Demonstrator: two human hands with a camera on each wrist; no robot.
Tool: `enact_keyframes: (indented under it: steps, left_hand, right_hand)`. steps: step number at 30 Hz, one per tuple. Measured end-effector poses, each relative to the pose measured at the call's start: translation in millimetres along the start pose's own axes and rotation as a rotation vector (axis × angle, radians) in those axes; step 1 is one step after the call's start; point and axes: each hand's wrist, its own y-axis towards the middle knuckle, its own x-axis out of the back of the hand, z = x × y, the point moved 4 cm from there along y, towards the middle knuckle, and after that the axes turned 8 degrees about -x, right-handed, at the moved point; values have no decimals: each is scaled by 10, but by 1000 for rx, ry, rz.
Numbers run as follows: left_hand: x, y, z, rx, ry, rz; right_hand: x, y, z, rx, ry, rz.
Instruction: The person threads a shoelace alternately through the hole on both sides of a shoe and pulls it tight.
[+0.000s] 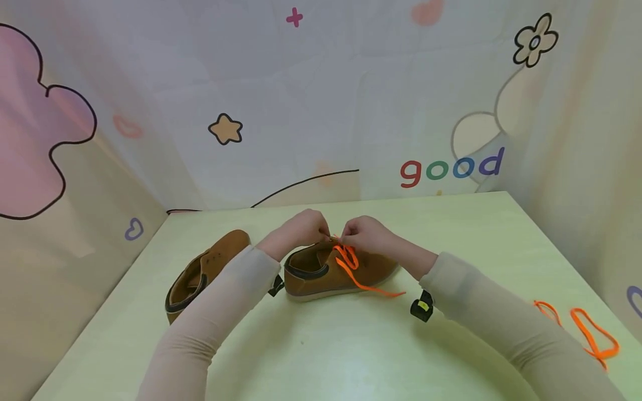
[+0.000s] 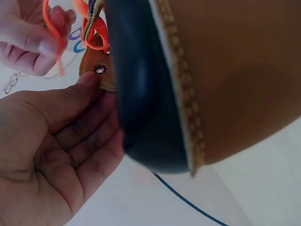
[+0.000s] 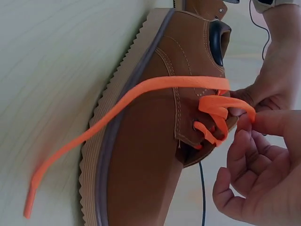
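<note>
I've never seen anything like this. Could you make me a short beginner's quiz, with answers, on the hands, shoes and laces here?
1. What does the right hand pinch?
a) a sleeve
b) an orange lace
c) the sole of a shoe

2. True or false: the second shoe stands to the right of the shoe being laced.

3. Where is the loose orange lace?

Key
1. b
2. False: the second shoe is to the left of the shoe being laced.
3. On the table, at the person's right, partly hidden by the right sleeve in the head view.
</note>
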Motion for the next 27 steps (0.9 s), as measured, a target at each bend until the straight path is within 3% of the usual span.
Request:
enact_keyframes:
  steps: [5, 13, 17, 24, 27]
  left_hand:
    - [-1, -2, 13, 9, -6, -18]
    - [-24, -26, 40, 32, -27, -71]
    - [-31, -43, 53, 44, -47, -102]
    - [-36, -108, 44, 55, -99, -140]
    - [-49, -145, 41, 46, -93, -158]
  right_hand:
    - [-91, 36, 20, -16, -63, 27]
    - [-139, 62, 54, -36, -99, -5]
    - [-169, 45, 70, -15, -133, -77]
    - [-290, 46, 10, -2, -282, -290]
    - [-328, 85, -1, 80, -284, -248]
